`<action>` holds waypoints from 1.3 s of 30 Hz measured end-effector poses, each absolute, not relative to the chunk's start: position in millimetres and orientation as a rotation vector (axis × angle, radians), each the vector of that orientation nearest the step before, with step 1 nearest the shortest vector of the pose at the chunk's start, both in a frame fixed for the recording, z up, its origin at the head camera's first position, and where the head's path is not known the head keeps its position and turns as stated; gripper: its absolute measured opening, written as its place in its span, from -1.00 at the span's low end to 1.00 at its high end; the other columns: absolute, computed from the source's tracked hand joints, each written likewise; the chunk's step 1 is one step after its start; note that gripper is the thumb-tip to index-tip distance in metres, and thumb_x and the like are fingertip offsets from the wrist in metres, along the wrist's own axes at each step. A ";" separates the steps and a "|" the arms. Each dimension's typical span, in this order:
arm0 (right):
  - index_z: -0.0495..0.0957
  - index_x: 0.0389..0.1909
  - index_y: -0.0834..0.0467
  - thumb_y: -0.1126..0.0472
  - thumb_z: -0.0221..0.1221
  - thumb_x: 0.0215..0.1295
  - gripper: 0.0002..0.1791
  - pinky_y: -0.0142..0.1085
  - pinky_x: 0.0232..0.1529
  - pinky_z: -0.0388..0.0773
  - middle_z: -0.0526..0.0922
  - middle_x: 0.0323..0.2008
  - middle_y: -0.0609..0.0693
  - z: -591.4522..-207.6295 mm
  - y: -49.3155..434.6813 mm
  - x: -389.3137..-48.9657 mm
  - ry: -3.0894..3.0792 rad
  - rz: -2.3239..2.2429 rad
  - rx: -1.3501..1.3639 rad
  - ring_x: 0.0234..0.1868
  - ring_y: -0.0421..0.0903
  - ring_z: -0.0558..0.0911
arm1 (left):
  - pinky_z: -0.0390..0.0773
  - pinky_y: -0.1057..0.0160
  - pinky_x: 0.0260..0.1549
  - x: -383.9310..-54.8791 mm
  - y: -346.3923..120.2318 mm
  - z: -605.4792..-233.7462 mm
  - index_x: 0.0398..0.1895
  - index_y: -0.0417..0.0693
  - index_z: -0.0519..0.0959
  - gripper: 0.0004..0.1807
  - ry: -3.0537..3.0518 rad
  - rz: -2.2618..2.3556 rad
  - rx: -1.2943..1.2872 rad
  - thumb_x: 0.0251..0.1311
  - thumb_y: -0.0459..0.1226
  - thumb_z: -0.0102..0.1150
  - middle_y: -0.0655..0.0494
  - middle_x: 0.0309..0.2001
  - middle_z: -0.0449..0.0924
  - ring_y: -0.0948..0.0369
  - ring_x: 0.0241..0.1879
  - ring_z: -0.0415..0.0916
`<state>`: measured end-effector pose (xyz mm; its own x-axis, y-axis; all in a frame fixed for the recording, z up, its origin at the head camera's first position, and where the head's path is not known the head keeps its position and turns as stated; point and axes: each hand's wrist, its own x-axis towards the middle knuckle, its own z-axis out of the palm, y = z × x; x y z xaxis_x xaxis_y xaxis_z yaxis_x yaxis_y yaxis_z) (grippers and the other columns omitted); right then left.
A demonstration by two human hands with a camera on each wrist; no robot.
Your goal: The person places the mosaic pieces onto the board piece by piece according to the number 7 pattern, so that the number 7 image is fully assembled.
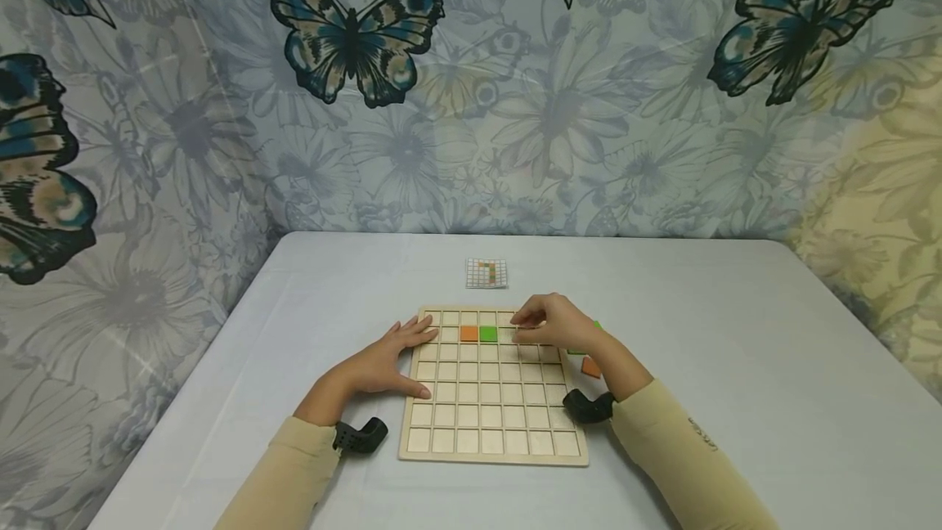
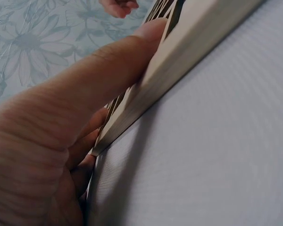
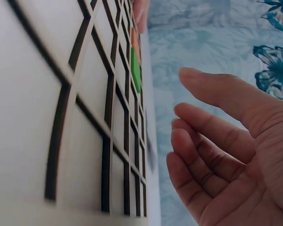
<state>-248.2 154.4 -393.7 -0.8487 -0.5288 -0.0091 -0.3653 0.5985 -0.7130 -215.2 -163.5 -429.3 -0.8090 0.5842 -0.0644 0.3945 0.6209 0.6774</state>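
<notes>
A wooden grid board (image 1: 493, 458) lies on the white table. In one of its upper rows sit an orange square tile (image 1: 468, 334) and a green square tile (image 1: 488, 334), side by side. My left hand (image 1: 379, 362) rests along the board's left edge, fingers spread and thumb laid over the rim. My right hand (image 1: 555, 324) hovers over the upper right cells, just right of the green tile. In the right wrist view its thumb and loosely bent fingers (image 3: 210, 121) stand apart with nothing between them.
Beyond the board lies a small card (image 1: 486, 274) printed with a coloured grid. Right of the board, partly hidden by the right arm, are a loose orange tile (image 1: 591, 367) and green pieces (image 1: 577, 351). A butterfly-patterned cloth (image 1: 559, 121) hangs behind the table.
</notes>
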 end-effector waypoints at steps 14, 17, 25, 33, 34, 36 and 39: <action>0.63 -0.18 0.25 0.15 0.35 0.04 -0.66 -0.28 -0.21 0.55 0.62 -0.27 0.05 -392.1 193.6 -228.5 2.696 -1.064 -0.651 -0.28 -0.12 0.53 | -0.31 -0.11 0.44 -214.0 -164.2 -430.5 0.41 0.00 0.18 0.05 2.571 0.970 0.806 -0.21 0.05 0.46 0.05 0.49 -0.12 -0.01 0.49 -0.32; 0.62 -0.18 0.26 0.14 0.36 0.03 -0.64 -0.24 -0.18 0.55 0.63 -0.24 0.07 -392.8 200.1 -223.5 2.718 -1.046 -0.642 -0.26 -0.10 0.55 | -0.32 -0.12 0.43 -214.0 -164.3 -430.7 0.41 0.00 0.17 0.05 2.565 0.975 0.807 -0.21 0.04 0.46 0.04 0.49 -0.13 -0.02 0.49 -0.32; 0.62 -0.21 0.25 0.18 0.36 0.01 -0.67 -0.35 -0.28 0.54 0.64 -0.24 0.06 -395.3 213.1 -209.9 2.768 -1.080 -0.553 -0.27 -0.12 0.56 | -0.31 -0.12 0.43 -213.8 -164.6 -430.7 0.41 0.03 0.17 0.05 2.569 0.972 0.794 -0.21 0.06 0.45 0.07 0.50 -0.14 -0.02 0.49 -0.34; 0.63 -0.24 0.25 0.18 0.37 0.00 -0.69 -0.45 -0.35 0.51 0.62 -0.33 0.01 -400.1 225.3 -198.9 2.812 -1.077 -0.485 -0.34 -0.20 0.52 | -0.32 -0.10 0.44 -214.0 -163.7 -429.8 0.41 0.00 0.16 0.05 2.572 0.958 0.816 -0.19 0.06 0.44 0.05 0.50 -0.15 0.00 0.49 -0.33; 0.63 -0.24 0.26 0.18 0.37 0.00 -0.69 -0.45 -0.35 0.51 0.62 -0.34 0.00 -400.4 226.8 -197.3 2.823 -1.069 -0.480 -0.33 -0.21 0.52 | -0.32 -0.10 0.44 -214.0 -163.4 -429.5 0.41 0.00 0.16 0.05 2.571 0.958 0.817 -0.19 0.06 0.44 0.04 0.49 -0.14 0.00 0.49 -0.33; 0.63 -0.23 0.26 0.19 0.37 -0.01 -0.68 -0.45 -0.36 0.50 0.62 -0.35 0.00 -400.9 229.3 -194.1 2.833 -1.070 -0.466 -0.32 -0.20 0.53 | -0.32 -0.11 0.44 -214.2 -163.1 -429.0 0.41 0.01 0.17 0.05 2.573 0.956 0.815 -0.20 0.07 0.44 0.05 0.49 -0.14 0.00 0.49 -0.33; 0.63 -0.22 0.26 0.20 0.37 -0.02 -0.68 -0.44 -0.35 0.51 0.62 -0.34 -0.01 -402.1 232.1 -190.3 2.854 -1.057 -0.438 -0.30 -0.18 0.55 | -0.32 -0.11 0.44 -214.5 -162.9 -428.6 0.41 0.01 0.17 0.05 2.576 0.956 0.815 -0.20 0.06 0.45 0.05 0.49 -0.14 0.00 0.49 -0.33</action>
<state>-190.3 232.1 -402.1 -0.9573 -0.2868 0.0358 -0.2410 0.7235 -0.6469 -214.5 -162.9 -428.6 -0.8034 0.5926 -0.0585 0.4109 0.6227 0.6658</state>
